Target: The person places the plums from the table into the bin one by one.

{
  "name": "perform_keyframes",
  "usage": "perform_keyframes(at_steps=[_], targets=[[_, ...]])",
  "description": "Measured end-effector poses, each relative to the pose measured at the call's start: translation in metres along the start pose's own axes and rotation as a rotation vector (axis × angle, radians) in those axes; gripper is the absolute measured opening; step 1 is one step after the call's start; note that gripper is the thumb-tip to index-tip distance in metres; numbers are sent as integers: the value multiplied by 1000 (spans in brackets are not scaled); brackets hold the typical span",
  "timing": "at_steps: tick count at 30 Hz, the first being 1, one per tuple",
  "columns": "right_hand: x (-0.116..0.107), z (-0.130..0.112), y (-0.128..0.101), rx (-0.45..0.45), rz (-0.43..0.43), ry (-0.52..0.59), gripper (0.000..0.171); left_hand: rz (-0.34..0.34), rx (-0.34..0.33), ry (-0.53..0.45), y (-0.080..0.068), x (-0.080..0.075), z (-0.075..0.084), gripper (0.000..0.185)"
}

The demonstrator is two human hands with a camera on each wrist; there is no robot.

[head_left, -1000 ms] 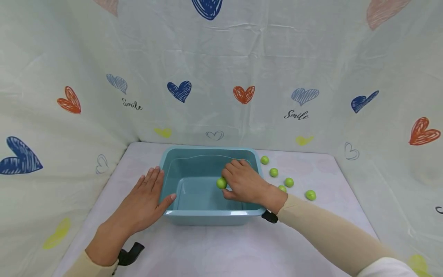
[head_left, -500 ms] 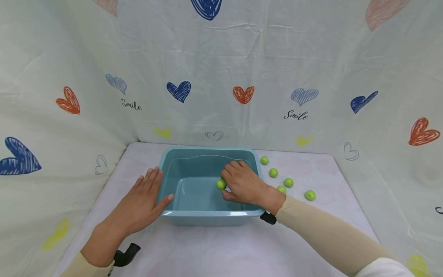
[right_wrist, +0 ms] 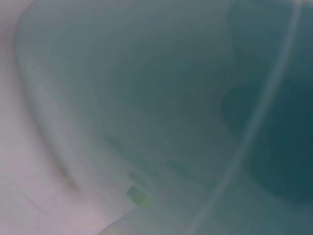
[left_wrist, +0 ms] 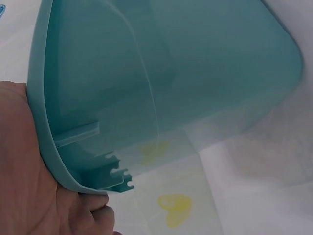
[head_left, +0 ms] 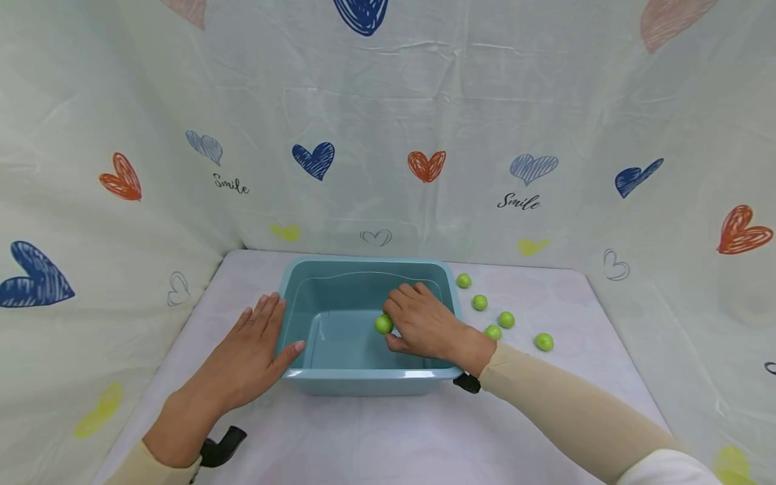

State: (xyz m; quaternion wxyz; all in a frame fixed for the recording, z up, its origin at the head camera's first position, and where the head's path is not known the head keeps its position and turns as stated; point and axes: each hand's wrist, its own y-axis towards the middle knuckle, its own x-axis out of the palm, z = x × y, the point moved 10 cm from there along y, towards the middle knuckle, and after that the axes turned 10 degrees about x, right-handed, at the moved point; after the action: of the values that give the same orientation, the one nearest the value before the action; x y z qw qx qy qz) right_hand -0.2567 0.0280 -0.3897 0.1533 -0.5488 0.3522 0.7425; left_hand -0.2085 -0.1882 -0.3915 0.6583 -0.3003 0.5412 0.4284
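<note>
A teal plastic tub [head_left: 366, 380] stands in the middle of the table, with water in it. My right hand [head_left: 418, 325] reaches down inside it and pinches a small green ball [head_left: 383, 325] between thumb and fingers, just above the tub's floor. My left hand [head_left: 251, 350] lies flat with straight fingers against the tub's left outer wall, thumb at the front left corner. In the left wrist view the tub's rim [left_wrist: 44, 142] presses against my palm [left_wrist: 24, 186]. The right wrist view is blurred and shows only the tub's inner wall [right_wrist: 146, 98].
Several more green balls lie on the table right of the tub, among them one [head_left: 463, 280] at the back and one [head_left: 543, 341] farthest right. A heart-printed cloth [head_left: 388, 135] walls in the table at the back and both sides.
My right hand with the green ball has shifted slightly left and lower inside the tub. The left hand and the tub have stayed put.
</note>
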Motion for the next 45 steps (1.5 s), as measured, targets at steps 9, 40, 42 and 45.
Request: perform_keyframes(at_steps=[9, 40, 42, 45], targets=[[4, 0, 0, 3, -21, -37, 27, 0, 3, 9, 0, 0, 1, 88], [3, 0, 2, 6, 8, -56, 28, -3, 13, 33, -3, 0, 0, 84], [4, 1, 2, 13, -2, -62, 28, -5, 11, 26, -2, 1, 0, 85], [5, 1, 1, 16, -12, -68, 28, -5, 11, 16, -1, 1, 0, 85]])
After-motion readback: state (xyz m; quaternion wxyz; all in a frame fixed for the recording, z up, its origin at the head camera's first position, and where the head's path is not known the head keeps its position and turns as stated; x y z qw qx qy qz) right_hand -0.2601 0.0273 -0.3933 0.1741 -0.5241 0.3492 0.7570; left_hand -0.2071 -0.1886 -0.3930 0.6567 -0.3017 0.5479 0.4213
